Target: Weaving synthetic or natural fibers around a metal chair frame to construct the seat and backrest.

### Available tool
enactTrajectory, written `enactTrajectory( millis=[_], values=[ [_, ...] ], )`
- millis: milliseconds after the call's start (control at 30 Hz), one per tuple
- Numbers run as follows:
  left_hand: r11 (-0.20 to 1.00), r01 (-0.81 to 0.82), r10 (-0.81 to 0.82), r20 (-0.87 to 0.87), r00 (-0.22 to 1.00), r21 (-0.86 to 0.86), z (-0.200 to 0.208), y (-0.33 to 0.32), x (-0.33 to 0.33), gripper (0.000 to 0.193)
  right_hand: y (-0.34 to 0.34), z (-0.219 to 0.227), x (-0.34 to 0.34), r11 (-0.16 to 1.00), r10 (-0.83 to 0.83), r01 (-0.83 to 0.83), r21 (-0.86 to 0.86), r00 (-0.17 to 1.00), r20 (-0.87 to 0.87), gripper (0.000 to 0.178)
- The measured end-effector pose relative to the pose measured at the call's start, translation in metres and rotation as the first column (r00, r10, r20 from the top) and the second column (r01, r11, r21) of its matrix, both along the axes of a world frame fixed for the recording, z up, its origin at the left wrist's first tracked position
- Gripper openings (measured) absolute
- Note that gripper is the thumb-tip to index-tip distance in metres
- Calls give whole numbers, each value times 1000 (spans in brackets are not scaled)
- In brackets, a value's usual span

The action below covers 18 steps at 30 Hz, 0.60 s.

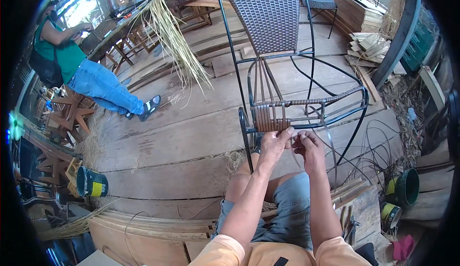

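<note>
Before me stands a black metal chair frame [231, 41] with a brown woven backrest [268, 18]. Brown flat strips [270, 117] are wrapped side by side over the left part of its front seat rails, and several run back to the rear crossbar. My left hand [272, 149] is closed at the lower front rail, thumb and fingers pinching the loose brown strip just beside the wrapped ones. Close by on its right, my right hand [310, 150] pinches the same strip [297, 159], whose loose length hangs below and loops up past the rail. The fingertips partly hide it.
Loose dark strips [378, 141] lie tangled on the floor at right, near green buckets [408, 187]. Pale fibre strands [167, 31] hang from a bench at the back. A person in a green top [72, 50] stands at far left. Pliers-like tools [349, 223] lie by my right side.
</note>
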<state>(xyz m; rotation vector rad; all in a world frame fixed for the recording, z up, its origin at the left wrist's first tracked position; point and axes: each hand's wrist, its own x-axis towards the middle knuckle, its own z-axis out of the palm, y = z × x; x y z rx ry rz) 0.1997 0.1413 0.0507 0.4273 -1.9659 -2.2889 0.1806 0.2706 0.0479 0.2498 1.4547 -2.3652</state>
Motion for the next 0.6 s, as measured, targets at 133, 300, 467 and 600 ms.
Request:
enactTrajectory(
  millis=[133, 300, 467, 600],
  values=[
    [967, -36, 45, -31, 999, 252, -11, 7, -2, 28, 5, 43, 12, 972, 22, 44, 233, 961, -275, 17],
    [891, 46, 8, -116, 993, 451, -16, -2, -9, 21, -4, 89, -19, 907, 270, -190, 377, 947, -174, 40],
    [947, 166, -121, -174, 977, 275, -13, -12, -11, 29, -21, 80, -46, 931, 351, -347, 115, 936, -15, 21],
    [898, 238, -158, -234, 959, 369, -12, -4, -10, 28, -25, 72, -32, 986, 126, -108, 126, 981, -147, 14]
  ],
)
